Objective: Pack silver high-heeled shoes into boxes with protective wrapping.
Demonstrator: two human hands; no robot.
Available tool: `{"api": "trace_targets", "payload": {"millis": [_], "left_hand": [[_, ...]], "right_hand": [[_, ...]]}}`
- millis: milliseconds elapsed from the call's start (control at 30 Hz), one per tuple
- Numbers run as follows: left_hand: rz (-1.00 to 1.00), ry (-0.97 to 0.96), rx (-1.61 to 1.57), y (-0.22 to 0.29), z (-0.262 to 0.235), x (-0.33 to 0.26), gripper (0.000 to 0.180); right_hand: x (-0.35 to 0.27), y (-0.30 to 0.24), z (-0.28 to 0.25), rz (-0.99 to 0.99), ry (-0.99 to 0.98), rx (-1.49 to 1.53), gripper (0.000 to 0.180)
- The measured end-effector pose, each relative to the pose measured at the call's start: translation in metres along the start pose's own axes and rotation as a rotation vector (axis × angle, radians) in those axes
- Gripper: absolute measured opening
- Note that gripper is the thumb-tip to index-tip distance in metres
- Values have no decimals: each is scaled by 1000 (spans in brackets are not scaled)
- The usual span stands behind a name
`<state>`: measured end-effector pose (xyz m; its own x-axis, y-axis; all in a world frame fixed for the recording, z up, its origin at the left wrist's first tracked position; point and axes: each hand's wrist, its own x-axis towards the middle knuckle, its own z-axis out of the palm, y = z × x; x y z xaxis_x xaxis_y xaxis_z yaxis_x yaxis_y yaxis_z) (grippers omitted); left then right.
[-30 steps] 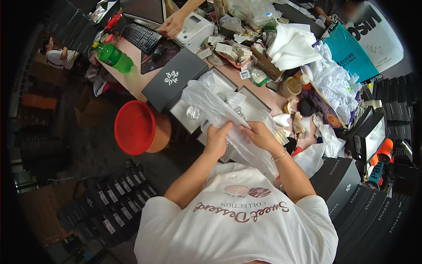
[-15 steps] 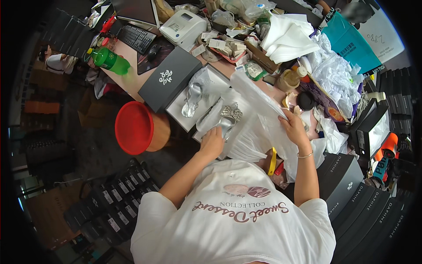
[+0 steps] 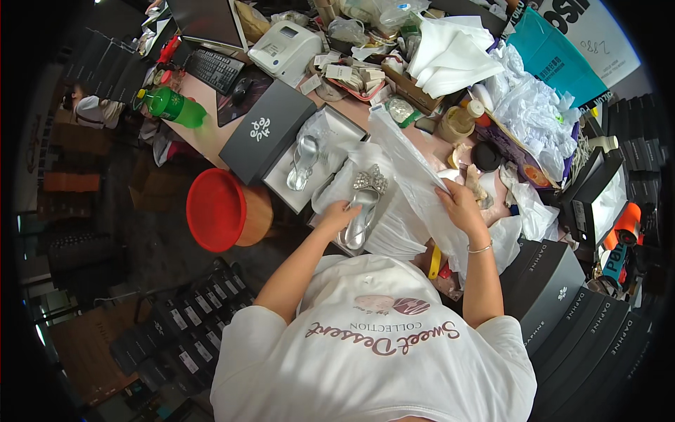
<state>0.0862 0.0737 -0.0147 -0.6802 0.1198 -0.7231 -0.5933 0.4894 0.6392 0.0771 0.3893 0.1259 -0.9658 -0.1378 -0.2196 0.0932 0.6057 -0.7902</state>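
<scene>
A silver sandal with a jewelled bow lies on white wrapping paper in front of me. My left hand is at its left side, thumb and fingers closed on the sandal's edge. To the right, my right hand grips a thin white wrapping sheet, which stretches away from me beside the sandal. The other silver sandal rests in an open shoebox with a white inside, partly under translucent wrapping. Against the box's left side leans a dark grey lid.
A red round-topped bin stands left of the table. Beyond are a green bottle, a keyboard and a white label printer. Foam sheets, a jar and crumpled plastic crowd the right. Dark shoeboxes are stacked nearby.
My left hand has shifted slightly left along the sandal, and more of the sandal's near end shows. My right hand has moved slightly left with the sheet.
</scene>
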Motion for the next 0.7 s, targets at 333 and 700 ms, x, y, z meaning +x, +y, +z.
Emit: {"api": "trace_targets", "payload": {"millis": [333,700], "left_hand": [[191,-297,-511,44,-35,-85,68],[48,-608,-875,26,-46,-135,71]], "right_hand": [[10,-52,-27,-283,138,-301,29],[-2,-97,79,-482,-233,-154,34]]}}
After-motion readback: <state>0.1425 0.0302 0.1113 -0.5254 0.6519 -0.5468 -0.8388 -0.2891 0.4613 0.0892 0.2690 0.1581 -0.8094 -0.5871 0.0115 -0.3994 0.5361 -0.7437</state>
